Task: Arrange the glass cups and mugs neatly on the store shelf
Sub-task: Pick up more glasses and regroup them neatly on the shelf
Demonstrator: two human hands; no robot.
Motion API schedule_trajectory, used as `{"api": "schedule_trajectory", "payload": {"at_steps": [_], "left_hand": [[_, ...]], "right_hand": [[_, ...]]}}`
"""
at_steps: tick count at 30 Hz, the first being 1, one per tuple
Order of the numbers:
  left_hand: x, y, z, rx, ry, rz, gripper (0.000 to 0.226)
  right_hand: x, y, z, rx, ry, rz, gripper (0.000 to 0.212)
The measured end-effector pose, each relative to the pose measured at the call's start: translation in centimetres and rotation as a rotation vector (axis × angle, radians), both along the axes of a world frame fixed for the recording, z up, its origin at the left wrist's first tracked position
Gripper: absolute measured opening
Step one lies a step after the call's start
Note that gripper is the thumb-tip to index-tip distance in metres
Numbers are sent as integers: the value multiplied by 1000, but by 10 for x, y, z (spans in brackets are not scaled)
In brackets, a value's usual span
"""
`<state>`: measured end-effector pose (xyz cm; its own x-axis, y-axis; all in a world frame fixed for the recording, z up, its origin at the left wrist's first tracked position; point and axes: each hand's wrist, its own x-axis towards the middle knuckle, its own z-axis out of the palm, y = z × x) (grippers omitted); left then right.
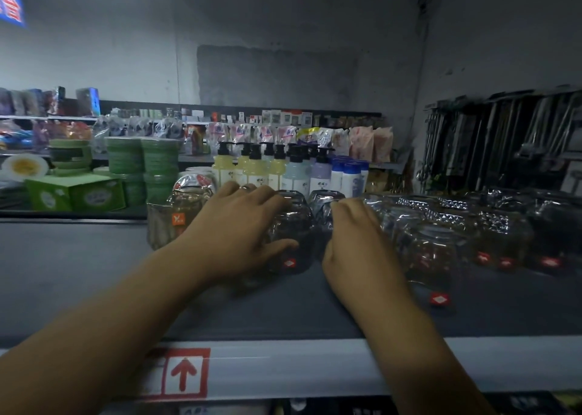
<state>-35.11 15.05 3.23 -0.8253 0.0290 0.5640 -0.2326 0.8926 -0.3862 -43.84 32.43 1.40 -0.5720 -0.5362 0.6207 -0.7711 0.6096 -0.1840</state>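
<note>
Both arms reach over the front edge of the shelf [78, 273], a dark flat deck w/ a pale price strip [315, 367] along its lip; the strip carries a red-framed arrow label [184, 373].

The left hand [245, 229] holds a clear glass cup [294, 225] near shelf centre: fingers curled over its top and far side, thumb pressed low on its front, just left of a red diamond sticker. A ring [247, 188] sits on one finger.

The right hand [359, 241] grips a second glass cup [324, 208] standing right beside the first, the two about touching. Fingers are bent round its right side, thumb down near the base. Most of this cup is hidden btwn the hands.

To the right, a row of glass cups [456, 225] runs toward the shelf's end, packed close, several w/ faceted rims and red stickers low on their fronts. Left of the left hand stands a glass mug [176, 216] w/ an orange sticker, another rounded glass behind it.

Behind, on the next shelving unit: pump bottles [252, 169] in yellow, blue and lilac, white bottles w/ blue caps [349, 175], stacks of green containers [141, 162], a green box [75, 194]. Metal utensils [504, 140] hang at far right. Lighting is dim, detail blurry.
</note>
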Motion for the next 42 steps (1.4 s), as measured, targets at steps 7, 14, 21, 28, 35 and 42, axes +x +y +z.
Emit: {"api": "schedule_trajectory", "payload": {"at_steps": [7,14,21,28,35,42], "left_hand": [[-3,0,-4,31,2,6,63],[-5,2,-7,48,5,21,63],[-3,2,-9,68,3,24,64],[30,-12,10,202,54,-1,57],[40,-63,59,442,-18,32,52],[-32,-75,96,563,-379,169,77]], "right_hand": [[1,1,-1,-39,-5,18,37],[0,1,-3,-58,0,22,37],[-3,-1,-6,-61,19,19,37],[-2,-2,-2,-2,128,29,39],[10,-37,45,58,130,240,33],[-22,-97,85,220,-67,202,26]]}}
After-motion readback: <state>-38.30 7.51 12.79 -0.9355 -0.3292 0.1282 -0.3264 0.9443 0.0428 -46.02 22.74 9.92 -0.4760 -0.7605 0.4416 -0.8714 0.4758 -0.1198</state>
